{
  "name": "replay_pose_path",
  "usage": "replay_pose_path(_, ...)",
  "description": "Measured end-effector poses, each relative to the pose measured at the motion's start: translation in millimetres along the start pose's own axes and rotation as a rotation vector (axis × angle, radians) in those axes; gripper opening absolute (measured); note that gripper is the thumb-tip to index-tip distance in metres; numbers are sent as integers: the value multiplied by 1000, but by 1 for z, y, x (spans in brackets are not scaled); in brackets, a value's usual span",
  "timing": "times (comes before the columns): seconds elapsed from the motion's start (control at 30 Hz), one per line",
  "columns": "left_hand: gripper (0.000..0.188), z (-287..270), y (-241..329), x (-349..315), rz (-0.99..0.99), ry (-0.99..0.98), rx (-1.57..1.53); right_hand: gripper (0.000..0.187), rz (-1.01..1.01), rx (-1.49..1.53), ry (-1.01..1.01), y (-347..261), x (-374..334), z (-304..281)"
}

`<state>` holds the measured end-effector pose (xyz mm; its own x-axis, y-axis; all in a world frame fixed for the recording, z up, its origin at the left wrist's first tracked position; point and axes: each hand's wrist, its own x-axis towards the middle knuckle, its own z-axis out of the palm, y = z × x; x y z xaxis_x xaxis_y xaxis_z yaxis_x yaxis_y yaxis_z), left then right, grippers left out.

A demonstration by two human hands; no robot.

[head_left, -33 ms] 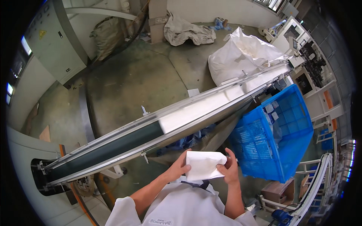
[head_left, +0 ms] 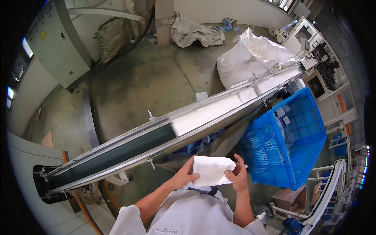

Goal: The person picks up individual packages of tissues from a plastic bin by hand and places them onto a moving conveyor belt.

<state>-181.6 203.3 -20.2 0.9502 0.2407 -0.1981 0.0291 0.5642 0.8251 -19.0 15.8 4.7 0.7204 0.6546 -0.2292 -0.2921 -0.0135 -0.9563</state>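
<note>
Both my hands hold a white, roughly rectangular packet (head_left: 213, 171) in front of my chest, its upper side creased and its right end narrower. It looks like folded paper or soft sheets, but I cannot tell exactly which. My left hand (head_left: 187, 174) grips the left end, thumb on the near face. On the right end is my right hand (head_left: 238, 174), thumb pressed on the face and fingers curled behind. Just beyond runs a slanting conveyor belt (head_left: 117, 158), dark green at its lower left. White material (head_left: 219, 107) lies along its upper right stretch.
A tilted blue plastic crate (head_left: 266, 150) with small white packets inside stands at the right. Behind the conveyor sits a large white bulk sack (head_left: 252, 56). A grey cabinet (head_left: 58, 47) stands far left, machinery (head_left: 321, 58) far right, and a cardboard box (head_left: 288, 199) near right.
The white material on the belt has shifted slightly up and to the right, baring a little more dark green. My hands and the packet have barely moved.
</note>
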Motion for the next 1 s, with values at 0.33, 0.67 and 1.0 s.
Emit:
replay_pose_path(0.33,68,-29,101,-19,37,217,274,63,-95,360,-11,-12,21,3)
replay_pose_path(0.67,68,-69,153,16,87,353,498,32,3,416,101,-35,46,-11)
replay_pose_path(1.0,31,-71,143,60,44,293,151,70,479,744,-459,-49,164,104)
